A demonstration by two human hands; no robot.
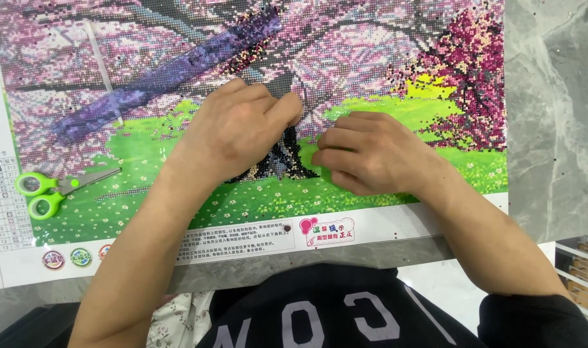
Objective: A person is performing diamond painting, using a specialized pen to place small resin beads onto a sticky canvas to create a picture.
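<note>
Your left hand [232, 129] and right hand [365, 158] lay curled on the bead canvas [371, 90], fingertips pinched at its dark middle patch; whether they gripped anything, I couldn't tell. The sheet looked thin, floppy, easily creased. Green scissors [46, 190] lay left.

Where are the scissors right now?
In the head view, the green-handled scissors lie on the lower left part of the bead picture, beside its printed chart strip, left of the left hand and touched by neither hand.
</note>
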